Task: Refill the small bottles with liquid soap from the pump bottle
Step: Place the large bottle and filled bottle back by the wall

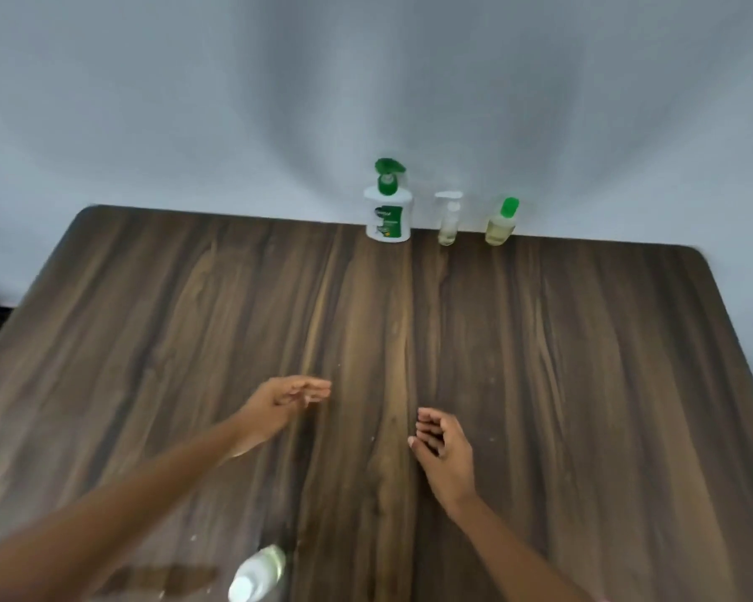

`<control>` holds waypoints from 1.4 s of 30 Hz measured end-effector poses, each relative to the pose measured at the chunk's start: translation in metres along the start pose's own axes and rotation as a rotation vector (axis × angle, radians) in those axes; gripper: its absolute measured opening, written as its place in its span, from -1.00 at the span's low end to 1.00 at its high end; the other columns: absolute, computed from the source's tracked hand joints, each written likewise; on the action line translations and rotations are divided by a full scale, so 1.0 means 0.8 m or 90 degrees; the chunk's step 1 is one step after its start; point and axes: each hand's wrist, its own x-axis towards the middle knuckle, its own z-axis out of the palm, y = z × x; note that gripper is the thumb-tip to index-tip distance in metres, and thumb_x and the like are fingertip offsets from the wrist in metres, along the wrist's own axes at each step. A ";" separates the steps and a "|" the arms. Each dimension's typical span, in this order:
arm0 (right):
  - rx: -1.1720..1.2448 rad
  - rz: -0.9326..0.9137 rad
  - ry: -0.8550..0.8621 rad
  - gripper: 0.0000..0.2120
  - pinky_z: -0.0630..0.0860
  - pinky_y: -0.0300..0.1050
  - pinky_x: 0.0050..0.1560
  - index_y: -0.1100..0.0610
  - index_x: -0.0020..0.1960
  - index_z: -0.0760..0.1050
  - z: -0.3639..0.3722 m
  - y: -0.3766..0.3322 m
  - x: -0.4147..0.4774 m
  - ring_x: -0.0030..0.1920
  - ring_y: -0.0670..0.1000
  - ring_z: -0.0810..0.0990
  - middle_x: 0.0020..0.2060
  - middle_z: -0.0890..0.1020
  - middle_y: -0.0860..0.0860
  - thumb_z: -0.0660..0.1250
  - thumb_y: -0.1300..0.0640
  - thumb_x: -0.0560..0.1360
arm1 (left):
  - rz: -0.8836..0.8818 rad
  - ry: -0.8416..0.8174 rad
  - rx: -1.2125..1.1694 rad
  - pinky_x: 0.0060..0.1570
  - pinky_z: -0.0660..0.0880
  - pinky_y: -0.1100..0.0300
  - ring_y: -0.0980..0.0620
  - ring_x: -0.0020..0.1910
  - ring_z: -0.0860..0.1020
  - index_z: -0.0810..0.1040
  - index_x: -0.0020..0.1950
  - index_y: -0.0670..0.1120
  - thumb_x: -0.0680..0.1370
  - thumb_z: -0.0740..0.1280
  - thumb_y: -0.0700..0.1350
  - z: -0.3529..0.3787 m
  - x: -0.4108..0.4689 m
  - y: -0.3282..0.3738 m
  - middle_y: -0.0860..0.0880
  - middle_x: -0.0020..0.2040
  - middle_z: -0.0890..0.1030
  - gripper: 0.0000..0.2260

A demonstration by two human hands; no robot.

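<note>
White plastic pump bottle with green head point(388, 219): upper centre, far edge of dark wood-grain table point(583, 362), well apart from both hands. Lower centre: left hand point(285, 401) fingers extended, empty; right hand point(444, 449) loosely curled, empty.

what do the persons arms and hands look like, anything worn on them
The left hand and right hand are bare: no gloves, no rings that show. Both forearms are bare, no sleeves in view. A thin pale line at the left wrist may be a bangle; too blurred to tell.
</note>
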 end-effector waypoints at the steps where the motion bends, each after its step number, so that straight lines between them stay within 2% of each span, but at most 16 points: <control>1: -0.023 0.000 -0.034 -0.55 0.51 -0.34 0.00 -0.01 0.04 0.48 0.012 0.002 -0.022 -0.04 -0.15 0.58 -0.01 0.55 0.09 0.39 0.49 0.37 | -0.014 0.030 0.001 0.08 0.49 0.34 0.18 0.02 0.62 0.52 0.16 -0.15 0.42 0.43 0.11 -0.017 -0.032 -0.008 0.17 -0.03 0.68 -0.55; 2: -0.045 -0.004 -0.072 -0.54 0.51 -0.34 0.01 -0.04 0.05 0.48 0.024 0.002 -0.041 -0.03 -0.13 0.58 0.00 0.55 0.08 0.39 0.47 0.37 | -0.039 0.053 0.016 0.07 0.50 0.31 0.15 0.01 0.62 0.53 0.12 -0.12 0.45 0.43 0.00 -0.031 -0.061 -0.019 0.16 -0.02 0.68 -0.68; 3: -0.062 -0.009 -0.114 -0.54 0.51 -0.33 0.01 -0.06 0.07 0.47 0.035 0.002 -0.059 -0.02 -0.11 0.58 0.01 0.55 0.07 0.39 0.43 0.36 | -0.032 0.061 0.036 0.05 0.50 0.29 0.11 0.01 0.63 0.55 0.10 -0.09 0.51 0.36 -0.23 -0.043 -0.087 -0.035 0.15 -0.03 0.69 -0.81; 4: -0.080 -0.017 -0.162 -0.55 0.51 -0.32 0.00 -0.09 0.09 0.45 0.046 0.000 -0.076 -0.02 -0.10 0.57 0.03 0.54 0.06 0.37 0.37 0.36 | -0.036 0.089 0.073 0.02 0.51 0.30 0.07 0.00 0.63 0.57 0.08 -0.04 0.50 0.25 -0.44 -0.050 -0.111 -0.050 0.11 -0.04 0.69 -0.66; 6: -0.133 -0.042 -0.266 -0.54 0.49 -0.31 0.00 -0.12 0.14 0.41 0.065 -0.002 -0.102 0.01 -0.11 0.53 0.09 0.49 -0.02 0.33 0.28 0.35 | -0.046 0.101 0.120 -0.06 0.53 0.33 0.00 -0.05 0.65 0.63 0.03 0.07 0.42 0.15 -0.59 -0.051 -0.159 -0.083 -0.02 -0.03 0.70 -0.41; 9: -0.222 -0.090 -0.408 -0.49 0.41 -0.35 0.10 -0.05 0.28 0.38 0.085 0.001 -0.131 0.10 -0.20 0.45 0.20 0.40 -0.07 0.31 0.23 0.37 | -0.101 0.068 0.103 -0.13 0.56 0.26 -0.01 -0.11 0.64 0.56 0.12 0.05 0.35 0.25 -0.44 -0.029 -0.214 -0.116 -0.14 0.08 0.63 -0.50; 12: -0.287 -0.117 -0.467 -0.44 0.35 -0.25 0.27 -0.03 0.38 0.33 0.098 -0.001 -0.146 0.25 -0.16 0.37 0.30 0.33 -0.09 0.34 0.13 0.40 | -0.149 0.041 0.043 -0.09 0.56 0.15 0.00 -0.10 0.64 0.46 0.22 0.03 0.29 0.38 -0.22 0.004 -0.251 -0.129 -0.15 0.15 0.57 -0.49; 15: -0.332 -0.152 -0.496 -0.45 0.32 -0.21 0.28 -0.05 0.38 0.32 0.109 -0.004 -0.153 0.30 -0.15 0.31 0.31 0.33 -0.11 0.38 0.02 0.43 | -0.183 0.127 -0.050 -0.08 0.60 0.16 -0.01 -0.05 0.64 0.48 0.19 0.04 0.27 0.45 -0.28 0.043 -0.262 -0.132 -0.04 0.03 0.62 -0.47; 18: -0.327 -0.184 -0.440 -0.54 0.38 -0.19 0.22 -0.05 0.31 0.39 0.118 -0.002 -0.158 0.25 -0.15 0.38 0.23 0.41 -0.13 0.35 -0.07 0.43 | -0.151 0.238 -0.077 -0.14 0.61 0.19 -0.16 -0.14 0.66 0.53 0.01 -0.18 0.17 0.45 -0.30 0.069 -0.251 -0.131 -0.16 -0.16 0.65 -0.58; 22: -0.286 -0.170 -0.335 -0.65 0.45 -0.23 0.11 -0.04 0.19 0.45 0.116 0.001 -0.151 0.12 -0.22 0.43 0.12 0.49 -0.17 0.35 -0.11 0.44 | -0.077 0.265 -0.087 -0.14 0.58 0.30 -0.08 -0.16 0.67 0.59 -0.13 -0.25 0.26 0.47 -0.51 0.083 -0.216 -0.120 -0.11 -0.21 0.70 -0.72; 25: -0.257 -0.170 -0.258 -0.67 0.49 -0.21 0.05 -0.02 0.16 0.48 0.100 0.001 -0.134 0.09 -0.22 0.47 0.08 0.51 -0.17 0.37 -0.11 0.45 | -0.035 0.265 -0.100 -0.16 0.58 0.33 0.03 -0.17 0.67 0.57 -0.16 -0.28 0.27 0.44 -0.55 0.095 -0.179 -0.102 -0.07 -0.21 0.71 -0.74; 32: -0.151 -0.114 -0.029 -0.71 0.56 -0.14 -0.01 0.00 0.09 0.51 0.029 -0.012 -0.057 0.00 -0.11 0.59 0.00 0.57 -0.12 0.45 -0.04 0.42 | 0.078 0.159 -0.082 0.00 0.57 0.23 0.00 -0.04 0.66 0.59 -0.05 -0.17 0.36 0.40 -0.50 0.138 -0.051 -0.040 -0.12 -0.09 0.69 -0.71; 35: -0.131 -0.108 0.055 -0.71 0.56 -0.23 -0.08 -0.07 0.08 0.49 -0.009 -0.022 -0.016 -0.06 -0.11 0.61 -0.02 0.58 -0.09 0.46 0.02 0.40 | 0.145 0.144 -0.044 0.05 0.54 0.28 0.06 0.01 0.65 0.59 0.04 -0.08 0.40 0.39 -0.46 0.169 0.002 -0.002 -0.09 0.00 0.66 -0.66; 38: -0.120 -0.107 0.125 -0.64 0.54 -0.29 -0.09 -0.09 0.07 0.47 -0.048 -0.027 0.031 -0.07 -0.11 0.62 -0.04 0.61 -0.05 0.48 0.22 0.38 | 0.201 0.140 -0.043 0.10 0.51 0.29 0.10 0.08 0.62 0.55 0.15 -0.03 0.42 0.37 -0.41 0.202 0.060 0.025 -0.10 0.10 0.62 -0.61; 40: -0.103 -0.105 0.159 -0.58 0.51 -0.36 -0.11 -0.08 0.08 0.46 -0.070 -0.030 0.065 -0.06 -0.12 0.61 -0.02 0.61 -0.01 0.48 0.33 0.39 | 0.222 0.127 -0.038 0.13 0.49 0.30 0.14 0.11 0.59 0.51 0.22 -0.07 0.41 0.35 -0.40 0.223 0.098 0.043 -0.09 0.15 0.59 -0.57; 42: -0.093 -0.112 0.188 -0.59 0.49 -0.41 -0.12 -0.02 0.11 0.45 -0.092 -0.033 0.103 -0.03 -0.16 0.59 0.01 0.59 0.01 0.46 0.34 0.41 | 0.227 0.115 -0.038 0.15 0.49 0.30 0.18 0.14 0.56 0.46 0.30 -0.12 0.42 0.32 -0.40 0.243 0.137 0.061 -0.09 0.20 0.57 -0.53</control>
